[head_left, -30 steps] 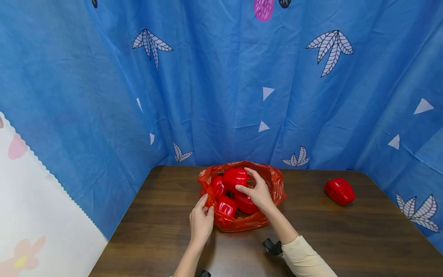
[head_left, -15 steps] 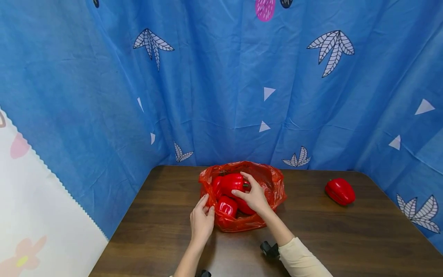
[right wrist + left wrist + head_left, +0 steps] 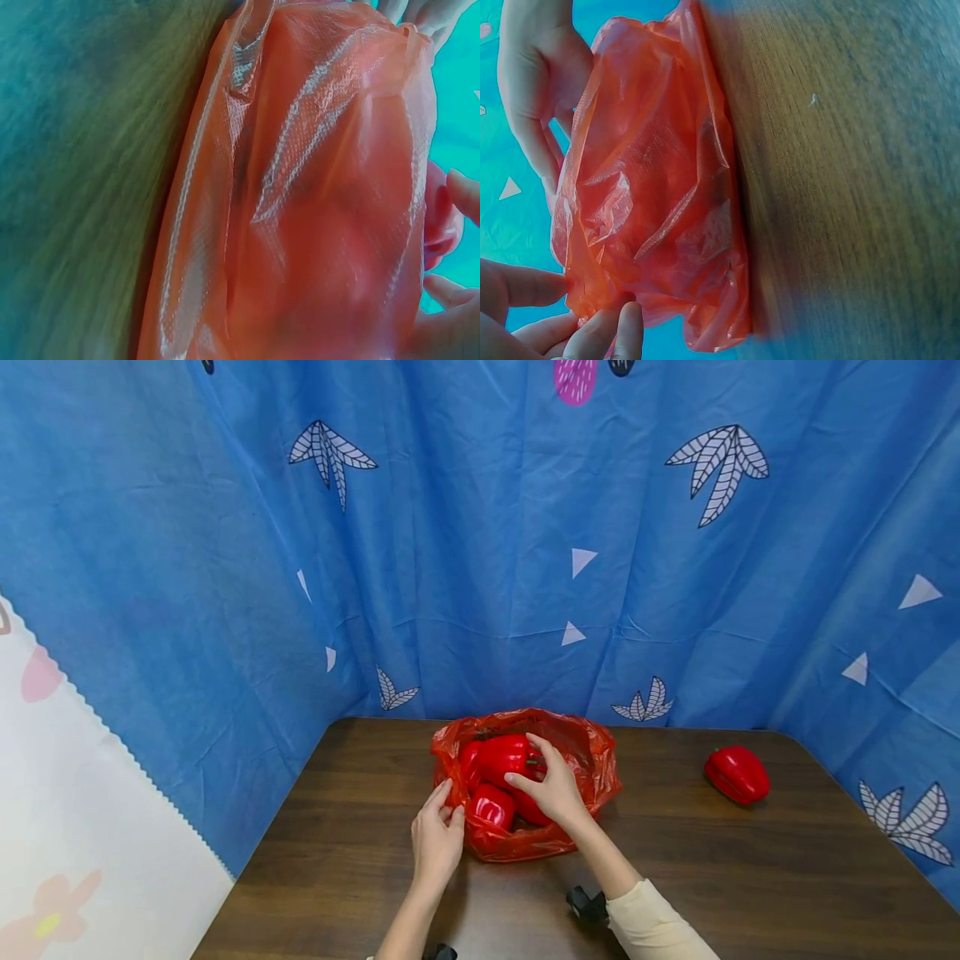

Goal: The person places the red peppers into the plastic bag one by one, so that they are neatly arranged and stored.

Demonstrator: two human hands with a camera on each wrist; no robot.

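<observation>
A red plastic bag (image 3: 525, 847) stands on the table, its mouth spread wide. Several red bell peppers lie inside, among them a front one (image 3: 492, 806) and an upper one (image 3: 504, 758). My left hand (image 3: 437, 839) pinches the bag's left rim; in the left wrist view its fingers (image 3: 596, 330) grip the crumpled film. Over the bag's mouth is my right hand (image 3: 553, 785), thumb and fingers spread beside the stem end of the upper pepper. In the right wrist view a fingertip (image 3: 463, 193) meets that pepper's edge while the other digit appears apart from it.
Another red bell pepper (image 3: 737, 774) lies on the wooden table (image 3: 675, 843) to the right of the bag. A blue patterned curtain (image 3: 480, 568) hangs behind the table, and a white cloth (image 3: 97, 827) is at the left.
My right hand has lowered the upper pepper leftward onto the others in the bag, then drawn slightly back from it with fingers spread. My left hand has stayed on the rim.
</observation>
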